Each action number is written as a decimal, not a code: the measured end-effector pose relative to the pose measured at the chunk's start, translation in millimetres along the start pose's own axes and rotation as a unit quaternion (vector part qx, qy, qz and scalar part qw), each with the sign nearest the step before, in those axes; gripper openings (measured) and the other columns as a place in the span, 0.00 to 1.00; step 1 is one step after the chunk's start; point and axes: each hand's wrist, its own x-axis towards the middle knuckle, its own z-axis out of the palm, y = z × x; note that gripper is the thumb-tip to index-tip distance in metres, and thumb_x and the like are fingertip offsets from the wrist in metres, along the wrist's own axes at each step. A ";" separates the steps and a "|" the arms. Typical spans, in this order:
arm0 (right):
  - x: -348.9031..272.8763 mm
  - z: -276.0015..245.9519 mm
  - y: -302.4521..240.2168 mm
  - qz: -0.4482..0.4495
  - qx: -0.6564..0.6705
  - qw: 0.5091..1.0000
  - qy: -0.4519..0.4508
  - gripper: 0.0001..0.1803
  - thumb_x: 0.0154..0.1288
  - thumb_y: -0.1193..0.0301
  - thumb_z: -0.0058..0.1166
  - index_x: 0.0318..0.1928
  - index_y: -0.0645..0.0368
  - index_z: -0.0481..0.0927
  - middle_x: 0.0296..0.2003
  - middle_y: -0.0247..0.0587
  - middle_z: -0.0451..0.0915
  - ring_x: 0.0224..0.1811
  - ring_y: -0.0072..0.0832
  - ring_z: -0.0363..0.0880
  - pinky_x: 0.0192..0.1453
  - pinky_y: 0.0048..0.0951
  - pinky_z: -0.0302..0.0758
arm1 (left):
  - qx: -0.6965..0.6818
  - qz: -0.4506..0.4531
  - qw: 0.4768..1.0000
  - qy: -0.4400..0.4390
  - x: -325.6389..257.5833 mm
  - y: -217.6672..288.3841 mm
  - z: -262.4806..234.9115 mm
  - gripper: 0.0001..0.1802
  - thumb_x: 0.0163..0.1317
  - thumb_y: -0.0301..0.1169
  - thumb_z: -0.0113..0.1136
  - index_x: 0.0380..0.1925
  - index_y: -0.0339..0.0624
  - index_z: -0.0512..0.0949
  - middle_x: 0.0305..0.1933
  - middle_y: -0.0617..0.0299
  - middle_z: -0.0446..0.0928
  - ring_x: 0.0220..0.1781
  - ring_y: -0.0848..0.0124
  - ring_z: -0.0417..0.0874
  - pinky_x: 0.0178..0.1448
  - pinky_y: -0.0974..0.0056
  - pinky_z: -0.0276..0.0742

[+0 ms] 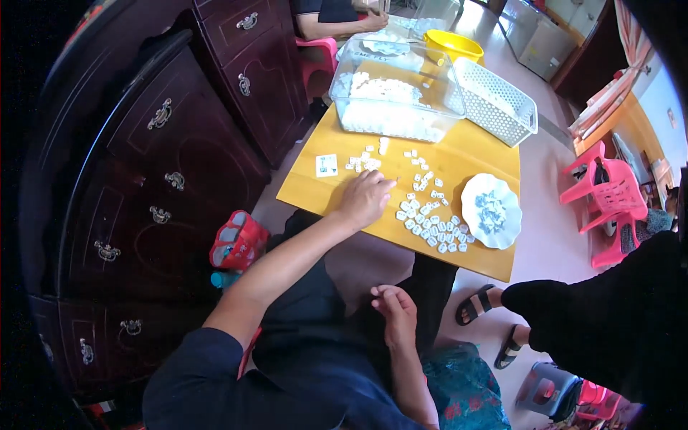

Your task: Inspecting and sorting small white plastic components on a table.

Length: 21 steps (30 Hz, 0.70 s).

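Note:
My left hand (367,195) reaches over the near part of the yellow wooden table, palm down. Its fingers touch or hover at the edge of a small group of white pieces (356,162) with dark marks; I cannot tell which. The thumb is apart from the fingers. More small white pieces (432,228) lie loosely spread to its right. Above my lap is my right hand (396,308), with fingers curled and thumb and index finger pinched; whatever they may hold is too small to make out. A square white card (326,165) with printed marks lies left of the group.
On the table (315,193) stand a clear plastic bin (448,107) of white pieces, a white perforated basket (527,118) and a scalloped white dish (510,228) with bluish-white bits. Behind are a yellow tub (459,44) and another person's hand (374,21). Dark cabinets (143,179) flank the left.

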 end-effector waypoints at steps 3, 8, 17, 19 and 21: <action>-1.4 1.5 0.0 0.006 -0.007 1.000 -0.007 0.10 0.74 0.68 0.53 0.45 0.61 0.83 0.42 0.39 0.85 0.37 0.20 0.81 0.46 0.23 0.78 | 0.054 0.015 0.998 -0.022 8.1 -1.3 5.3 0.16 0.60 0.29 0.60 0.49 0.43 0.82 0.44 0.56 0.77 0.52 0.57 0.77 0.52 0.52 0.75; -2.9 3.6 -1.3 0.012 -0.008 1.000 -0.014 0.11 0.75 0.68 0.52 0.46 0.61 0.83 0.42 0.39 0.85 0.37 0.20 0.80 0.47 0.22 0.77 | 0.093 0.017 0.994 -0.060 19.5 -1.5 8.9 0.19 0.63 0.32 0.57 0.54 0.41 0.79 0.45 0.52 0.76 0.51 0.55 0.77 0.51 0.51 0.75; -0.3 2.5 -1.4 0.011 -0.013 1.000 -0.007 0.10 0.75 0.67 0.52 0.46 0.58 0.82 0.43 0.39 0.86 0.37 0.21 0.82 0.48 0.23 0.78 | 0.104 0.051 0.992 -0.049 11.1 0.9 4.6 0.17 0.64 0.31 0.56 0.52 0.42 0.79 0.44 0.53 0.75 0.50 0.57 0.78 0.49 0.51 0.75; 0.7 1.0 -0.2 0.012 -0.011 1.000 -0.012 0.10 0.75 0.68 0.52 0.46 0.59 0.82 0.43 0.39 0.86 0.37 0.21 0.82 0.47 0.23 0.78 | 0.084 0.055 0.994 -0.046 11.5 -0.6 6.3 0.16 0.63 0.31 0.57 0.51 0.43 0.80 0.45 0.55 0.76 0.49 0.58 0.78 0.49 0.51 0.75; 1.0 1.3 0.0 0.011 -0.011 1.000 -0.015 0.10 0.75 0.68 0.52 0.46 0.59 0.82 0.43 0.39 0.86 0.37 0.21 0.82 0.47 0.23 0.78 | 0.011 0.112 0.992 -0.052 12.3 -4.2 10.0 0.16 0.61 0.30 0.61 0.51 0.47 0.81 0.43 0.59 0.76 0.49 0.59 0.79 0.48 0.52 0.77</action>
